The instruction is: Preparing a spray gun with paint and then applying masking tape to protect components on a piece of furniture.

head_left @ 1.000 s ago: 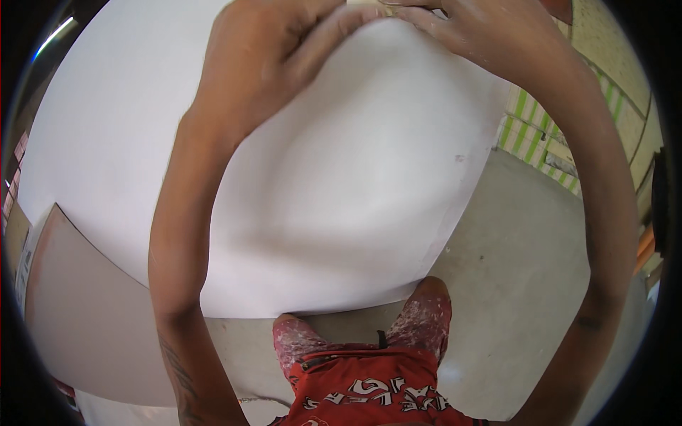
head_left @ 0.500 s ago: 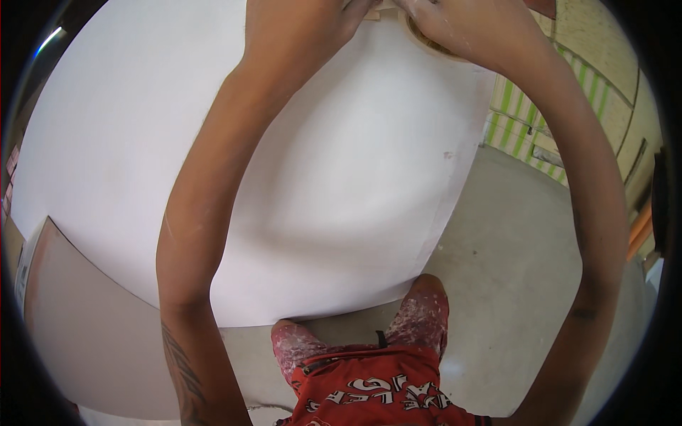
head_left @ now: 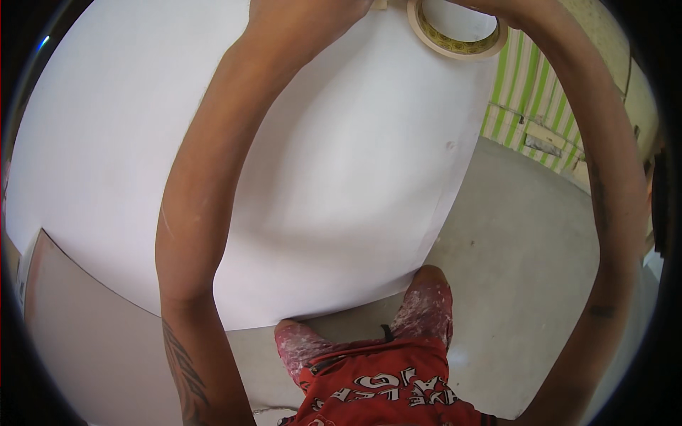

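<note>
A large white sheet or board (head_left: 355, 163) stretches under my arms. At the top edge my left hand (head_left: 344, 8) lies against it, its fingers cut off by the picture's edge. A short beige strip (head_left: 380, 4), like tape, shows just right of that hand. My right hand (head_left: 486, 6) is at the top right, mostly out of the picture, with a roll of masking tape (head_left: 449, 51) at it. The roll is seen through its open ring, patterned inside, over the sheet's right edge. The right fingers are largely hidden, but the roll stays with that hand.
Grey floor (head_left: 518, 234) runs along the right of the sheet. Beyond it is a green-and-white striped surface (head_left: 522, 78) with a small box-like fitting (head_left: 543, 142). A greyish panel (head_left: 85, 319) lies at the lower left. My knees touch the sheet's near edge.
My right hand has moved right and up, away from my left hand, and the tape roll has gone with it, now showing more of its ring. My left hand has slid slightly up.
</note>
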Motion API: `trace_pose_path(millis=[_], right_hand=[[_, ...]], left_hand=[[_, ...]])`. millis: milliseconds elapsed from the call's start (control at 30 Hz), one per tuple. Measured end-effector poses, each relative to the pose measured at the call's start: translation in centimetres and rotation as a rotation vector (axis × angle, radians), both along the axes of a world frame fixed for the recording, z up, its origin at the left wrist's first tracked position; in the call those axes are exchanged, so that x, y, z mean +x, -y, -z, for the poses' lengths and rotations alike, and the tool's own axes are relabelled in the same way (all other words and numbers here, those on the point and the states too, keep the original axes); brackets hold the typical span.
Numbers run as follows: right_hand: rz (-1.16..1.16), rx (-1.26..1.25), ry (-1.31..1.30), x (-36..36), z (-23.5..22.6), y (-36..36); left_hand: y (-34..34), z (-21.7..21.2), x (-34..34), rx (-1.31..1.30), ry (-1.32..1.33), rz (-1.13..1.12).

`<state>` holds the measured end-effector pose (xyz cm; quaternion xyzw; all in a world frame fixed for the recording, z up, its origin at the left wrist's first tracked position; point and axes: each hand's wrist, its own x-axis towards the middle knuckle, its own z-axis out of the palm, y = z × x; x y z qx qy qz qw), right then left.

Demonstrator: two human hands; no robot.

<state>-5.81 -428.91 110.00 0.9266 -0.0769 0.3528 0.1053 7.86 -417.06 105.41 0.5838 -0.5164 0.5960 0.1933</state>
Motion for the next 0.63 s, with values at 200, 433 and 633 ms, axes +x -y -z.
trace_pose_path(millis=[200,433,633], right_hand=[[0.005,0.071,0.020,-0.4,0.7,0.3],[0.133,0.523,0.071,1.1,1.4,-2.5],[-0.183,0.178,0.076,2.1,2.9,3.5]], left_hand=[[0.1,0.6,-1.6,-0.012,0.001,0.040],[0.5,1.2,0.8,-0.020,0.117,-0.026],[0.4,1.3,-0.1,-0.013,0.062,-0.050]])
